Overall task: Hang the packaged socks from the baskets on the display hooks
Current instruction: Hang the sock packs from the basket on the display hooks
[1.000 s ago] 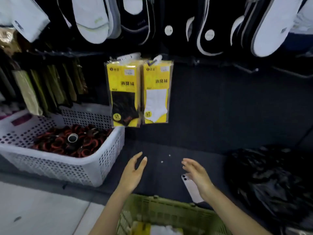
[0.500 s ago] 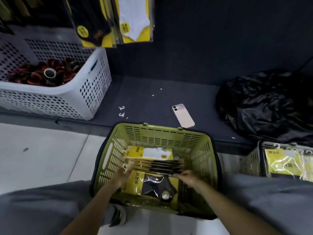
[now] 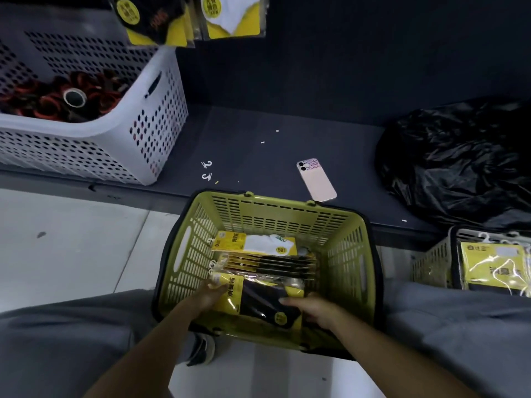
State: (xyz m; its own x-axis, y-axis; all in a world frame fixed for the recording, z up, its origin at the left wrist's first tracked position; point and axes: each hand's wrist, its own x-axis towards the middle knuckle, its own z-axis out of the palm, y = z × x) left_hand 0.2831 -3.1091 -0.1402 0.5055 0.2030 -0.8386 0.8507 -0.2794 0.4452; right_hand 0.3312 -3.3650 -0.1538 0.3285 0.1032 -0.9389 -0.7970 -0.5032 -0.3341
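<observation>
While bent over basket, clamps left grip and right grip on top pack to lift it flat.

Dark blue back wall, dark low ledge, pale tiled floor

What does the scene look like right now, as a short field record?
left grip: holds black-sock pack by its left end
right grip: holds the same pack's right end
green basket: on the floor, more packs inside, white-sock pack at the far end
hung packs: two, at the top of frame
shelf: phone, white basket, black bag
right edge: second basket with packs
</observation>
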